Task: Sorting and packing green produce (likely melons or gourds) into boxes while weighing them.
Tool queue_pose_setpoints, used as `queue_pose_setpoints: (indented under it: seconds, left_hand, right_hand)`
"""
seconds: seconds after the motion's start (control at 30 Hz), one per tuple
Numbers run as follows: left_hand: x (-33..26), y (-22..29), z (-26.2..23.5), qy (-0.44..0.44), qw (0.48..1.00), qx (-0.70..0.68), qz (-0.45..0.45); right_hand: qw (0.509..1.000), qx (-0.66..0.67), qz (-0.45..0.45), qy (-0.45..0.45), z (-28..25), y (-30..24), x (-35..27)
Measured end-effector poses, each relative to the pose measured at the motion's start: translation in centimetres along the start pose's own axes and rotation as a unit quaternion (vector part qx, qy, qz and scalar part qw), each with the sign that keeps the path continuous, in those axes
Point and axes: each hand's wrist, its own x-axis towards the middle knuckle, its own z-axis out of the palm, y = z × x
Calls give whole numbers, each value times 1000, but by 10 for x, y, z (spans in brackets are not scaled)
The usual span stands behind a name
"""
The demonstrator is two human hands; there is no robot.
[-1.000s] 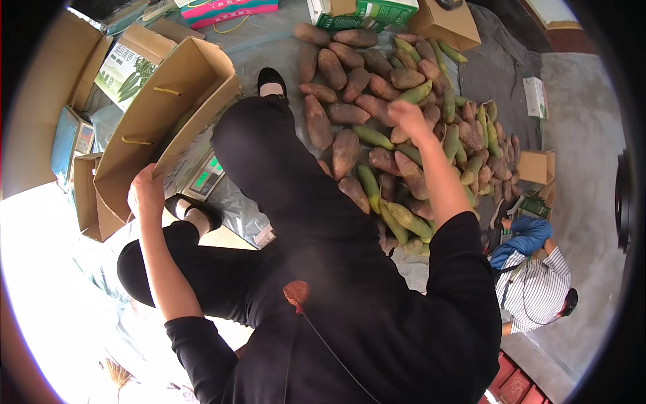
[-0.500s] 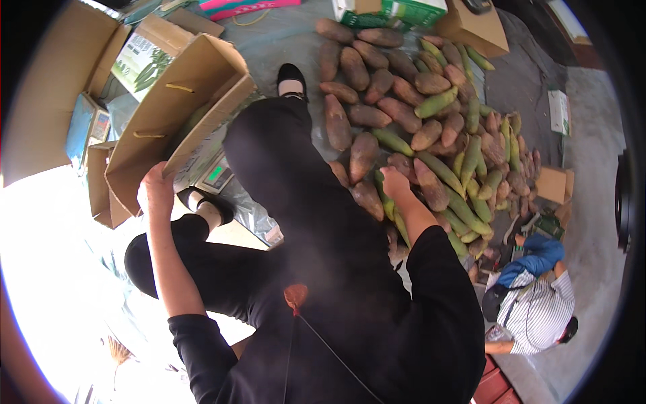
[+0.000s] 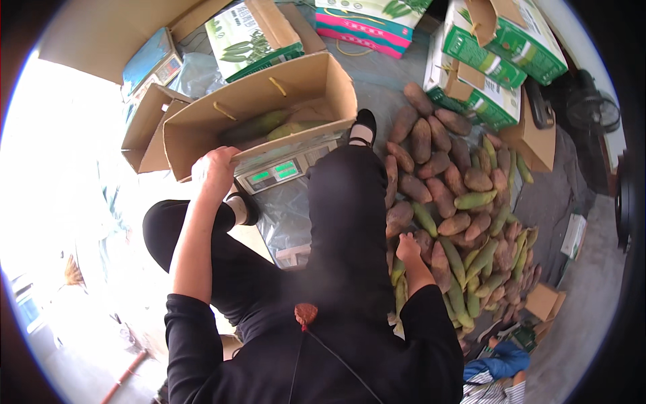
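Note:
My left hand [image 3: 215, 172] grips the near flap of an open brown cardboard box [image 3: 323, 84] that rests on a digital scale [image 3: 286, 168]. Inside the box lie a few green and yellowish elongated fruits [image 3: 269, 124]. My right hand [image 3: 407, 248] reaches down into a large pile of brown and green elongated fruits [image 3: 457, 202] spread on the ground to my right; its fingers are down among them and I cannot see whether it holds one. My black-trousered legs fill the middle.
Green-and-white printed cartons [image 3: 484, 54] and a pink-edged one [image 3: 367, 23] stand at the back. More flattened brown boxes [image 3: 145, 128] lie to the left. Another person in blue and stripes [image 3: 498, 374] crouches at the lower right. A small carton [image 3: 545, 301] sits beside the pile.
My right hand has dropped from the top of the pile down to its near edge. The box and scale now show more squarely as my head has shifted.

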Motion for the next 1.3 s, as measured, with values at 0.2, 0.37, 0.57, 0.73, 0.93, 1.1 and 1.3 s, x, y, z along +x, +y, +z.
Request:
queue_pose_setpoints:
  seconds: [0.2,0.37,0.57,0.73,0.93,1.1,1.3]
  left_hand:
    - [-1,-2,3,5,1000,14,16]
    - [-2,1,0,10,1000,10,16]
    - [-2,-2,1,14,999,13,33]
    - [-1,-4,4,25,998,18,45]
    - [-3,-6,0,27,998,41,39]
    - [1,-3,1,-9,999,45,29]
    - [-2,-5,2,-5,999,37,20]
  right_hand:
    - [999,-33,26,-5,-7,-3,2]
    - [999,-18,37,24,-6,6,-6]
    - [990,108,-37,77,10,42,-19]
    - [977,170,-36,125,20,60,-39]
    - [913,299,-61,270,-62,53,-85]
    - [821,346,-118,439,-191,12,-143]
    - [644,483,-335,489,-307,-56,-200]
